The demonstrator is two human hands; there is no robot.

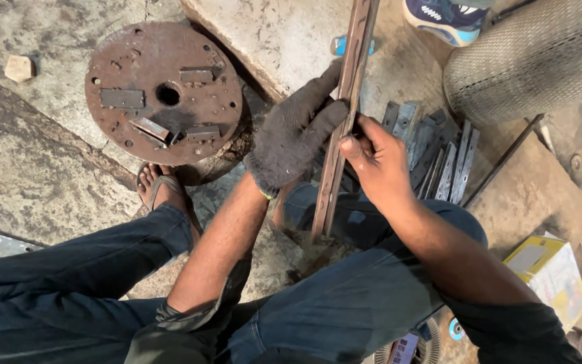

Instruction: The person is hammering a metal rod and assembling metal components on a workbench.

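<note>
While the gloved left hand [296, 135] wraps around a long rusty metal bar [342, 121] standing up off the floor [28, 175], the bare right hand [377, 162] pinches the same bar from the other side. Flat metal strips [439, 155] lie piled just right of it; a yellow cardboard box [548, 269] sits shut, contents hidden.

A metal workshop: rusty round steel plate [164, 92], cut metal strips [439, 152], stained concrete floor [28, 168].
</note>
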